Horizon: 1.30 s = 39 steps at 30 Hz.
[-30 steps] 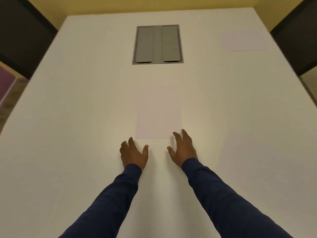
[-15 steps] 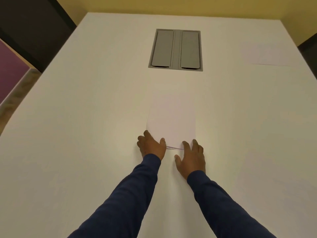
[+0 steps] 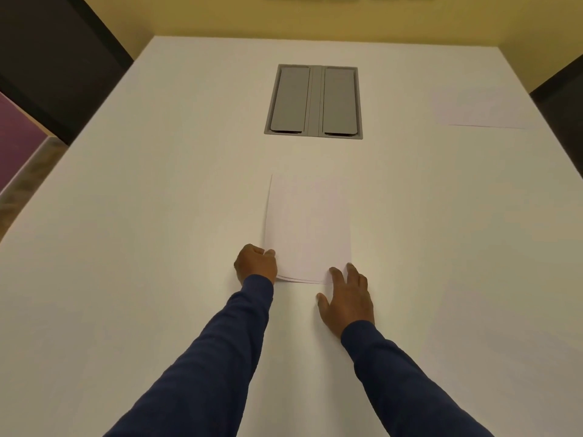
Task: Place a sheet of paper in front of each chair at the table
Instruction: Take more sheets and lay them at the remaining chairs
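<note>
Now | 1 stack (image 3: 309, 228): left hand (image 3: 256, 263) grips, right hand (image 3: 347, 301) touches flat | 1 sheet (image 3: 482, 108) apart

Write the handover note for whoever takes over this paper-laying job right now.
Left hand pinches the near-left corner of the paper stack; right hand lies open, fingertips on its near-right corner.
Stack lies in the middle of the table, nearer than the grey hatch.
Done: one sheet lies far right, by the dark chair.
Left: no sheet before the far-left chair; other seats are out of view.
</note>
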{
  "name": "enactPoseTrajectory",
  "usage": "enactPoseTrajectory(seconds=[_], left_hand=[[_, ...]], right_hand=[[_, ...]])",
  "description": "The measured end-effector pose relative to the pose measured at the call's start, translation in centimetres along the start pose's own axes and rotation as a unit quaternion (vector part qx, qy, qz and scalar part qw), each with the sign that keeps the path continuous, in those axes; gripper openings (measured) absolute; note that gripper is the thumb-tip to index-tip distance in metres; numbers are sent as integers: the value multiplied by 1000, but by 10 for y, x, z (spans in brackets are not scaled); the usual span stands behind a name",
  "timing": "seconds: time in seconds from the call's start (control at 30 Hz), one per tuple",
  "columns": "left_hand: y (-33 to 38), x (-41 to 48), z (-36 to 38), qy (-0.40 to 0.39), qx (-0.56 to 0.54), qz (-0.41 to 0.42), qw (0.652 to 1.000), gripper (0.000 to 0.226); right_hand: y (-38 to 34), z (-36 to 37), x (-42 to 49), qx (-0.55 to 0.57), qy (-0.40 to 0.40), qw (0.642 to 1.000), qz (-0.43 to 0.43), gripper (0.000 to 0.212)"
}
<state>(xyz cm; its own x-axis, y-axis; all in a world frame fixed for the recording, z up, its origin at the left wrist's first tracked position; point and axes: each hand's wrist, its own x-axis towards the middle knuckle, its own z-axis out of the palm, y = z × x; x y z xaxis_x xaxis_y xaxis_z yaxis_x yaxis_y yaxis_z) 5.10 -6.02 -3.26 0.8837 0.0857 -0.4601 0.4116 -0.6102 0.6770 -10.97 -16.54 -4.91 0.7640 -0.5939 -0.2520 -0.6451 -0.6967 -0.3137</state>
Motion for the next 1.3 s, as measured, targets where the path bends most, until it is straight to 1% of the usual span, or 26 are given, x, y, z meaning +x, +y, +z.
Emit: enactPoseTrajectory(seconds=[0.17,0.23,0.3,0.37,0.4,0.53,0.63,0.77,1.0,1.17,1.3], left_hand=[[-5,1,-5,14,31,21,999,29],[-5,-4,-6,9,36,38,999,25],[-2,-9,-9,7,26,48,999,14],[1,-14,-14,13,20,47,999,28],[2,-16,-18,13,20,53,998,31],[8,-23,-38,23,37,95,995,26],[10,-31,-61,35,17,106,994,20],[7,-52,-100,42,-26,132,990,15],[-12,-96,-180,55,-63,200,976,16],[-31,-121,-247,55,-49,261,963,18],[-44,-138,-304,36,-19,310,950,18]], right_hand=[[-1,-1,0,11,-5,1000,6,63],[-2,-1,0,11,-9,1000,7,64],[-3,-2,-1,16,-15,1000,12,65],[-3,-5,-2,24,-23,999,18,68],[-4,-7,-2,24,-29,999,18,70],[-6,-21,-1,34,-63,997,17,73],[-9,-36,-4,72,-86,993,30,74],[-17,-56,-22,135,-62,988,48,72],[-49,-83,-78,228,-11,973,29,71],[-76,-108,-118,243,42,969,-19,75],[-92,-138,-143,235,111,964,-52,82]])
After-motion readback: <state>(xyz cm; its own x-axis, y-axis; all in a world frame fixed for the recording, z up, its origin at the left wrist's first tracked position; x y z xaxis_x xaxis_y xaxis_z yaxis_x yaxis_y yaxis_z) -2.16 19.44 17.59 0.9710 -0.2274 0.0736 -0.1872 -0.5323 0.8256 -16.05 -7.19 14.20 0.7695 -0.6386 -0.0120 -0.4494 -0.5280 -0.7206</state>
